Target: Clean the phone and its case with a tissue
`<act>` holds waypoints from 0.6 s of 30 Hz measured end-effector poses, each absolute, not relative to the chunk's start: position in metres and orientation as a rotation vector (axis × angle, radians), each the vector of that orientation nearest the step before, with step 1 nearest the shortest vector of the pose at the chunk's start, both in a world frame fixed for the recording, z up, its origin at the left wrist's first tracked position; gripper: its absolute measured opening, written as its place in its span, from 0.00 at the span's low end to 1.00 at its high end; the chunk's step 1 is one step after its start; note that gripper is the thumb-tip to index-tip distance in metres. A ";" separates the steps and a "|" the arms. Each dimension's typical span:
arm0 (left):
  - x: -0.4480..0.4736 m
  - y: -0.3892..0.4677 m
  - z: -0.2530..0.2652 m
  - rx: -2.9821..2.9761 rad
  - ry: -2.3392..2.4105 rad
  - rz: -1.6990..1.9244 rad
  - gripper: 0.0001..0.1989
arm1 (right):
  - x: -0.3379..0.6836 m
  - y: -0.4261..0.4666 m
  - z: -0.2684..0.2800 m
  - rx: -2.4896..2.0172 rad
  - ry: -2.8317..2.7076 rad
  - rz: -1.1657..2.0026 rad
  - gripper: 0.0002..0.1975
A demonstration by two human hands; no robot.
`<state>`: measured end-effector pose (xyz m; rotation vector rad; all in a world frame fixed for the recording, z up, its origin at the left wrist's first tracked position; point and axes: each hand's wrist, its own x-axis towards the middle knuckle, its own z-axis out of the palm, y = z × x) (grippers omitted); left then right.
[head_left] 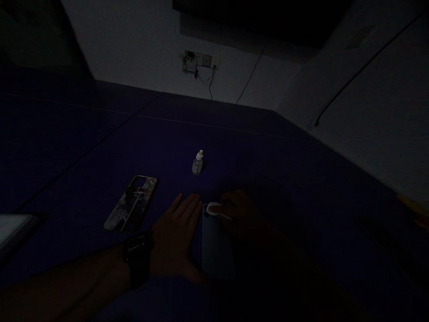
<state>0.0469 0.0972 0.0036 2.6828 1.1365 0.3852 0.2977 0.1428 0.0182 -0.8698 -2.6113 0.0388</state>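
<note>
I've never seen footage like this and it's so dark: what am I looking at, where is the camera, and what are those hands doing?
There is no machine here: a person wears one camera on the head, looking down at their own hands. The left hand, with a watch on its wrist, lies flat beside a phone on a dark blue table. The right hand presses a small white pad on the phone's top end. Nearby lie a phone case and a small bottle.

Left hand (176, 237) flat, fingers together; right hand (239, 214) seemingly curled, dim
</note>
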 end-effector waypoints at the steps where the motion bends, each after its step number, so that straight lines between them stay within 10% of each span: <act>1: 0.047 0.097 0.004 2.680 1.140 0.388 0.67 | 0.298 0.143 0.018 -0.912 -2.598 0.024 0.18; 18: 0.048 0.097 0.005 2.663 1.147 0.365 0.67 | 0.298 0.144 0.016 -0.837 -2.627 0.111 0.21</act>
